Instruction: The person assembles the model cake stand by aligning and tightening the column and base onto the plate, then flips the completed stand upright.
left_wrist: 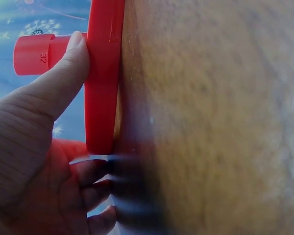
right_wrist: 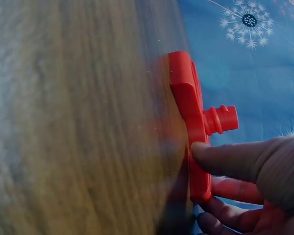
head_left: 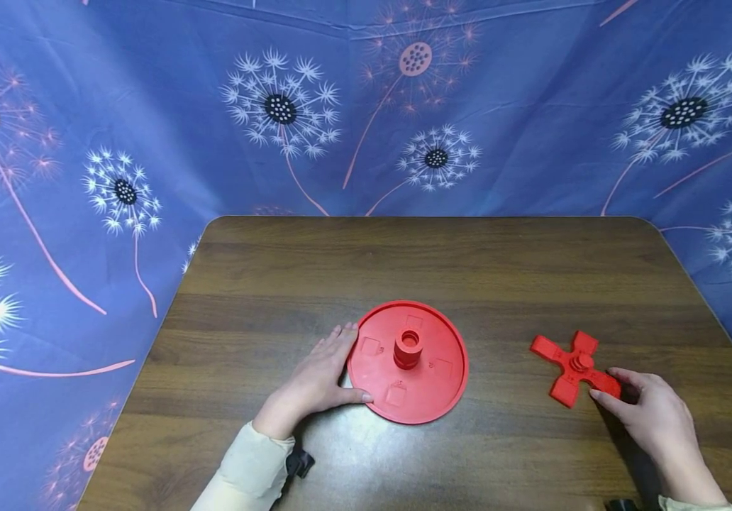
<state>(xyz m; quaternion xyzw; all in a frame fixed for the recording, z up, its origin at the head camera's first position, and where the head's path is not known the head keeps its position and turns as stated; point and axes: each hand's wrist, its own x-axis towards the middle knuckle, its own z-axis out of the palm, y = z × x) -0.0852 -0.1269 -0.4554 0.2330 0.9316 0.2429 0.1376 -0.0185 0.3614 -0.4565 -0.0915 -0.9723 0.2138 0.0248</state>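
Note:
A round red tray with a raised rim lies on the table, and a hollow red post stands at its centre. My left hand rests against the tray's left edge, fingers and thumb spread fairly straight along the rim. In the left wrist view the thumb touches the rim near the post. To the right is a red cross-shaped piece with four flared arms and a short ridged stub in the middle. My right hand pinches its near right arm between thumb and fingers.
Both pieces are on a brown wood-grain table with rounded far corners. A blue cloth printed with dandelions hangs behind and beside it. A dark strap fitting shows at the left wrist.

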